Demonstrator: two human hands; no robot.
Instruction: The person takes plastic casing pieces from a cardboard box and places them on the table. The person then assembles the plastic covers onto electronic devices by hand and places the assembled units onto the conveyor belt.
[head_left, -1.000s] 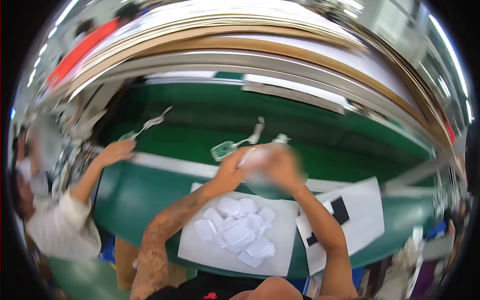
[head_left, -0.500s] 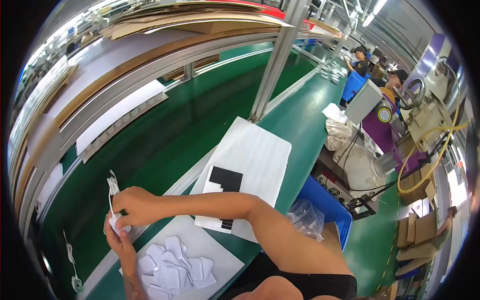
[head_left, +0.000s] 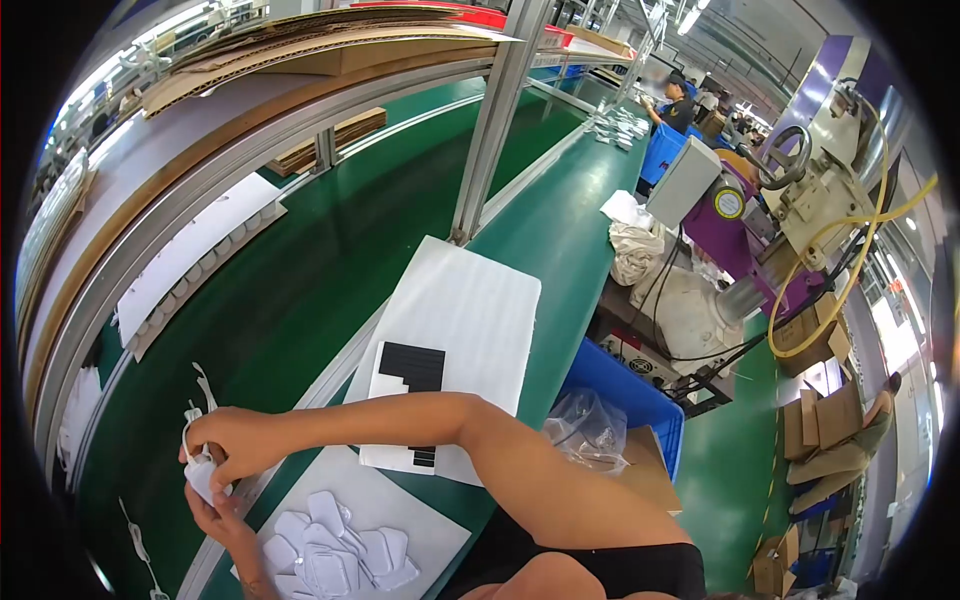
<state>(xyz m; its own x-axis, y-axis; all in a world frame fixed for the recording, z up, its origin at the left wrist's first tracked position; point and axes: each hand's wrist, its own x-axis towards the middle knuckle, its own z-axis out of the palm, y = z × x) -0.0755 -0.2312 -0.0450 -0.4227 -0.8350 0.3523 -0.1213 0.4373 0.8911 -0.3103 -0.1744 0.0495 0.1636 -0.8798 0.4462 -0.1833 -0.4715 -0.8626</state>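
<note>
Gripping 1 white piece (head_left: 203, 479), the left hand (head_left: 218, 518) and right hand (head_left: 238, 440) are angling its long axis steeply, cord (head_left: 186, 432) end up.

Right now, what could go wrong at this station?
Three possible risks:
Snag: the white cable stands loose by the right hand and could catch as the white part, held in both hands, is turned.
Bump: the right forearm crosses over the sheet with black strips and might shift them.
Spill: the white pieces lie in a loose, overlapping heap; a knock could slide or scuff them.
</note>
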